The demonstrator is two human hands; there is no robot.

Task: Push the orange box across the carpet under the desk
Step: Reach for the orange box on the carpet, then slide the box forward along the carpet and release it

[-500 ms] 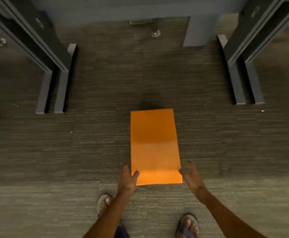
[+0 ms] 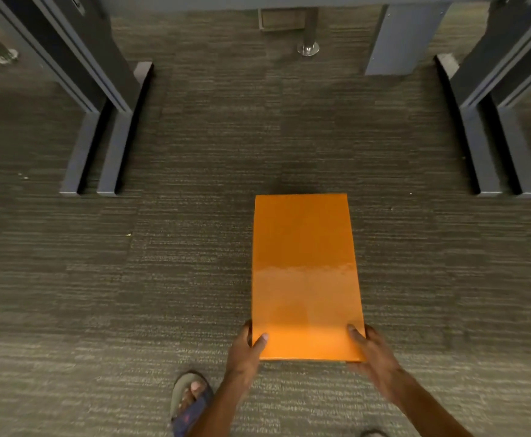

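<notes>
One orange box (image 2: 306, 275), two hands, one sandalled foot (image 2: 191, 402), four desk feet.

My fingers disappear behind the orange box (image 2: 305, 272) at its near corners, only my thumbs showing on top. The frame's bottom edge cuts off both forearms and my sandaled foot (image 2: 190, 402). The top edge crops the desk legs (image 2: 113, 121).

grey carpet (image 2: 194, 279) — orange box (image 2: 305, 263)
</notes>
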